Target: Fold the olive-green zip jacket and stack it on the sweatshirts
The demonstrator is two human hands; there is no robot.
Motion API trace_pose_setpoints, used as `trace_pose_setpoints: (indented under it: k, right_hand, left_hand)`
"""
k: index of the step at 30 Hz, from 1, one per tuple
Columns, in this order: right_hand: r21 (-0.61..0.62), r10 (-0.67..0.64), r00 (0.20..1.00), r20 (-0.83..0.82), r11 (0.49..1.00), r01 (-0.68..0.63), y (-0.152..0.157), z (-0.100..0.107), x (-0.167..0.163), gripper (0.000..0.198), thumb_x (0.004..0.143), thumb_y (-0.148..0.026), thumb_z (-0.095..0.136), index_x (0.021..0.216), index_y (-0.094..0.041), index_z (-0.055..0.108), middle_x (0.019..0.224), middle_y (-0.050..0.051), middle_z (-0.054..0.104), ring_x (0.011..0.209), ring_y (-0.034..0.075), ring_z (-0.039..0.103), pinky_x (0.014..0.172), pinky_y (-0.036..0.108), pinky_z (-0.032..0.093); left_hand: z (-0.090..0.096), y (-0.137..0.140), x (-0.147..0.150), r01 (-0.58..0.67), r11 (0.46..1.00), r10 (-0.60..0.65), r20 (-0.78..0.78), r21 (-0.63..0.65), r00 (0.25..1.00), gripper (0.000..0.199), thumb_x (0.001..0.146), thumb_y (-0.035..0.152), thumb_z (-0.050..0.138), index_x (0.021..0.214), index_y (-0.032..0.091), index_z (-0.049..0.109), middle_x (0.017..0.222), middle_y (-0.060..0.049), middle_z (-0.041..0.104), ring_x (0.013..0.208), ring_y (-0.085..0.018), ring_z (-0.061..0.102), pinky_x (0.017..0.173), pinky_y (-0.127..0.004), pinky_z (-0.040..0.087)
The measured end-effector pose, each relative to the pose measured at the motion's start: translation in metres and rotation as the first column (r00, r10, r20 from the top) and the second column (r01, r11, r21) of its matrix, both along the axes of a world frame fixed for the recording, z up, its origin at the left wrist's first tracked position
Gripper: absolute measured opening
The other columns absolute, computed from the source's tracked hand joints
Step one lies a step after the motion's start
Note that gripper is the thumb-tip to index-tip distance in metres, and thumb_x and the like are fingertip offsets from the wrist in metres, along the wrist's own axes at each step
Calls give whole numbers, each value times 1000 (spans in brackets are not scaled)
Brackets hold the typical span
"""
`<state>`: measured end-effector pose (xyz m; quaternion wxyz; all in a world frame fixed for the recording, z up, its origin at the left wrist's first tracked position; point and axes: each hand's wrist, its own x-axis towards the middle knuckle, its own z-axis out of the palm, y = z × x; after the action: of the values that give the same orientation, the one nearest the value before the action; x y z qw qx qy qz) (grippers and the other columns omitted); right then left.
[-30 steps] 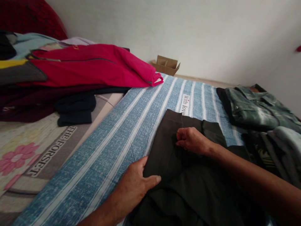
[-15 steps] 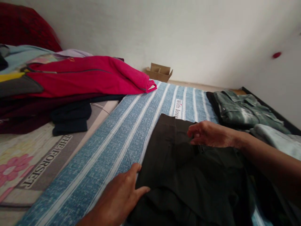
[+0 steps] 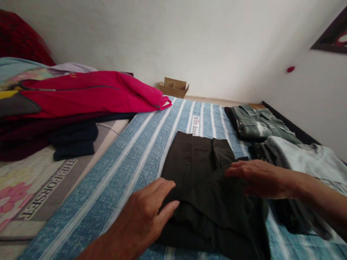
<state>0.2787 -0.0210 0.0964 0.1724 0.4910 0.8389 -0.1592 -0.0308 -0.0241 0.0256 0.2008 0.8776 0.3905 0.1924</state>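
At lower centre, the left hand (image 3: 143, 207) is spread beside a dark garment (image 3: 181, 169); whether the right hand (image 3: 262, 178) pinches it, I can't tell

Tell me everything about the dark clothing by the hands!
The clothing is brownish-black cloth, partly folded: flat with straight edges at the far end, rumpled nearer the camera. It lies on the striped sheet. The left hand is at its left edge, the right hand over its right side; any touch is unclear.
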Motion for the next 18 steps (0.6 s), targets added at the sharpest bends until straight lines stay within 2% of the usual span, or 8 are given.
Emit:
trace_pose_setpoints:
  k: [2,4,6,8,10,13,16,18]
  right_hand:
    - [27,-39,999,25,999,39,-16,-2,3,52,65,-9,61,115,-21,60,115,9,62,105,25,59,89,36,48]
    - [59,-81,996,33,995,79,-34,-3,6,54,66,-7,57,118,-22,58,115,9,62,103,25,60,88,38,49]
    - [118,-93,995,39,989,88,-54,-7,9,59,65,-3,52,120,-23,56,116,9,62,102,25,61,85,39,52]
    - [231,-68,997,45,971,56,-75,-18,14,67,63,2,45,124,-24,53,121,10,60,106,25,59,81,38,54]
    - [390,-36,998,58,921,10,-95,-35,19,75,61,5,39,130,-23,48,129,12,54,113,27,55,77,37,56]
    - [585,-37,996,85,811,-19,-118,-68,22,83,61,6,36,139,-24,37,136,13,47,122,29,47,78,40,56]
    - [663,-107,992,68,748,35,-128,-96,21,77,70,5,36,141,-25,34,140,14,43,127,31,41,83,43,54]
    - [666,-141,990,11,740,98,-129,-107,21,74,74,4,36,141,-26,34,142,14,39,131,30,35,89,45,51]
  left_hand:
    - [9,-11,11,158,986,-159,19,44,987,43,80,22,57,122,22,50,124,-8,59,113,-22,55,93,-33,47]
    - [16,-21,22,302,952,-300,-37,48,953,65,72,16,62,133,23,40,141,-8,43,128,-25,41,103,-38,40]
    - [15,-28,30,376,926,-371,-119,27,921,82,67,8,61,140,25,29,150,-7,29,136,-27,28,107,-43,34]
    - [7,-32,37,395,918,-386,-173,20,906,90,64,2,58,143,26,22,153,-8,19,139,-28,19,109,-47,29]
    - [-5,-32,43,406,914,-393,-191,28,899,93,62,2,57,144,24,19,154,-9,14,139,-29,14,109,-50,26]
    - [-16,-31,52,422,906,-406,-217,30,888,91,63,8,61,143,22,21,153,-13,14,140,-31,12,109,-53,24]
    - [-10,-31,60,401,916,-378,-280,27,882,82,66,12,64,140,20,30,151,-15,21,139,-31,16,109,-53,25]
    - [-2,-32,64,387,922,-359,-320,25,876,77,69,14,65,138,20,34,150,-16,26,138,-32,20,108,-51,28]
